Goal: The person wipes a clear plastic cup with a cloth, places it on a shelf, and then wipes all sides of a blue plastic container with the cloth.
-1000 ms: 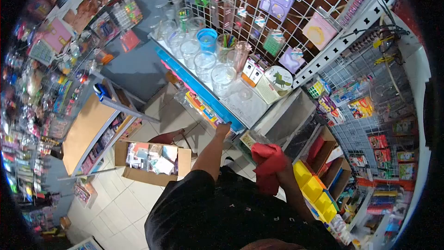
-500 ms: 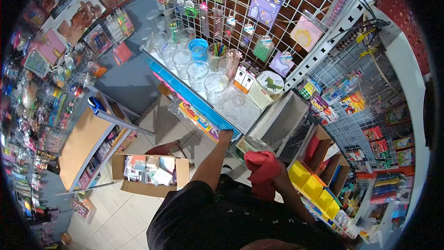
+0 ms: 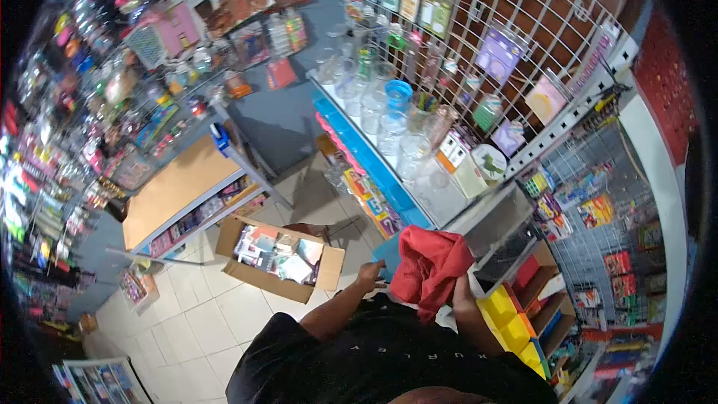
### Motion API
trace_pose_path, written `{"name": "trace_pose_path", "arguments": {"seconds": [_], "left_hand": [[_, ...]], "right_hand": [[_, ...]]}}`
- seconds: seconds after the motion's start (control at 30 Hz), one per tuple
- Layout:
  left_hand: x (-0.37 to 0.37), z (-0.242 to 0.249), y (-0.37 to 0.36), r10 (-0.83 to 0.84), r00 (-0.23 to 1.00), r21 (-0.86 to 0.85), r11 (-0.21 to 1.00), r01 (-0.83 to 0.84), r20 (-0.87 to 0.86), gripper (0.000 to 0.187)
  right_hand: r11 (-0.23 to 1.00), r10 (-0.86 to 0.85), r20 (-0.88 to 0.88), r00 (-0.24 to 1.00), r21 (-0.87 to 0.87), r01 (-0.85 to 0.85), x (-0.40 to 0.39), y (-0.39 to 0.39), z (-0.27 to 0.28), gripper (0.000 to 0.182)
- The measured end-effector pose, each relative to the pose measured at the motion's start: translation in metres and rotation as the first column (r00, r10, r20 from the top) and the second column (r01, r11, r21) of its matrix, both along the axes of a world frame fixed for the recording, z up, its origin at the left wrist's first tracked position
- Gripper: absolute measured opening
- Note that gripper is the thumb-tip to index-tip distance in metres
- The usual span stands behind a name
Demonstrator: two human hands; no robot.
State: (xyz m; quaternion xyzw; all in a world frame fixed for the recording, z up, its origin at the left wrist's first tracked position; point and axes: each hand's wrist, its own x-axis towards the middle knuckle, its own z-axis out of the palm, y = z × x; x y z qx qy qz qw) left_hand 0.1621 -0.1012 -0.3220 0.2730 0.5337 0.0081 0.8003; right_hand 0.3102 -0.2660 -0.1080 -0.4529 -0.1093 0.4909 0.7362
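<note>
Left hand [image 3: 369, 275] now off long blue shelf edge [image 3: 381, 179], grip unclear | right hand [image 3: 461, 290] clutches crumpled red cloth [image 3: 430, 260] nearby | cloth apparently the focus

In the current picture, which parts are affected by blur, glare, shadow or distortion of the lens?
Head view: corners black, and the white upright at far right looks bowed; head view: hanging goods at left look smeared, with white glare near that edge; head view: floor shadowed beside the blue-edged shelf; head view: red cloth fairly clear, its folds readable.
</note>
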Motion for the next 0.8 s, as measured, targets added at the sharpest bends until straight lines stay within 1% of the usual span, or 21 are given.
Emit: {"name": "trace_pose_path", "arguments": {"seconds": [0.03,0.13,0.2,0.23,0.27,0.3,0.37,0.43,0.47,0.53,0.57,0.6,0.63,0.67,0.7,0.77,0.8], "left_hand": [[-0.017,0.01,0.004,-0.013,1.0,-0.015,1.0,0.012,-0.007,0.045],[-0.067,0.048,0.013,0.086,0.995,-0.009,0.996,-0.086,0.051,0.039],[-0.091,0.073,0.025,0.207,0.966,-0.033,0.978,-0.204,0.153,0.038],[-0.105,0.078,0.033,0.264,0.943,-0.047,0.965,-0.259,0.205,0.039],[-0.122,0.081,0.045,0.303,0.868,-0.109,0.953,-0.283,0.393,0.046],[-0.122,0.121,0.048,0.426,0.84,-0.05,0.899,-0.435,0.337,0.052],[-0.137,0.15,0.061,0.45,0.745,-0.029,0.864,-0.502,0.493,0.058],[-0.141,0.166,0.074,0.409,0.71,0.007,0.864,-0.504,0.573,0.065],[-0.14,0.174,0.079,0.386,0.69,0.024,0.863,-0.505,0.612,0.068],[-0.134,0.2,0.081,0.16,0.783,0.239,0.899,-0.367,0.601,0.077],[-0.131,0.21,0.077,0.046,0.818,0.341,0.894,-0.289,0.574,0.082],[-0.125,0.217,0.069,-0.025,0.831,0.521,0.789,-0.325,0.556,0.086],[-0.118,0.222,0.061,-0.087,0.849,0.677,0.648,-0.348,0.521,0.089],[-0.119,0.227,0.055,-0.137,0.872,0.801,0.48,-0.357,0.47,0.093],[-0.127,0.234,0.052,-0.124,0.86,0.771,0.518,-0.37,0.495,0.094],[-0.141,0.248,0.054,-0.099,0.833,0.711,0.583,-0.395,0.544,0.096],[-0.149,0.263,0.05,-0.092,0.86,0.723,0.591,-0.358,0.502,0.095]], "right_hand": [[1.0,0.004,-0.016,1.0,0.023,-0.003,0.001,0.006,0.002,0.069],[0.995,0.002,-0.063,0.998,0.104,0.004,0.013,0.025,0.006,0.073],[0.993,-0.029,-0.057,0.998,0.114,0.035,0.03,0.035,0.009,0.075],[0.993,-0.047,-0.041,0.998,0.109,0.052,0.038,0.039,0.008,0.076],[0.994,-0.079,-0.021,0.997,0.08,0.08,0.049,0.044,0.008,0.075],[0.993,-0.109,0.001,0.994,0.051,0.109,0.061,0.05,0.008,0.074],[0.991,-0.126,0.115,0.985,0.055,0.12,0.049,0.076,0.034,0.081],[0.997,-0.048,0.203,0.978,0.07,0.035,0.044,0.096,0.04,0.076],[0.998,-0.055,0.23,0.972,0.056,0.043,0.052,0.107,-0.005,0.067],[0.979,0.204,0.168,0.964,-0.008,-0.206,0.0,0.135,0.023,0.061],[0.978,0.205,0.191,0.96,-0.01,-0.207,-0.024,0.151,0.011,0.06],[0.977,0.209,0.181,0.961,0.011,-0.215,-0.049,0.159,0.004,0.061],[0.99,0.085,0.863,0.497,-0.014,-0.143,-0.087,0.168,0.04,0.067],[0.997,0.074,0.89,0.451,-0.063,-0.038,-0.1,0.171,0.039,0.074],[0.992,0.069,0.914,0.4,-0.104,0.068,-0.109,0.173,0.038,0.082],[0.984,0.151,0.909,0.387,-0.174,0.024,-0.101,0.182,0.033,0.08],[0.973,0.202,0.9,0.387,-0.229,0.026,-0.104,0.184,0.042,0.076]]}}
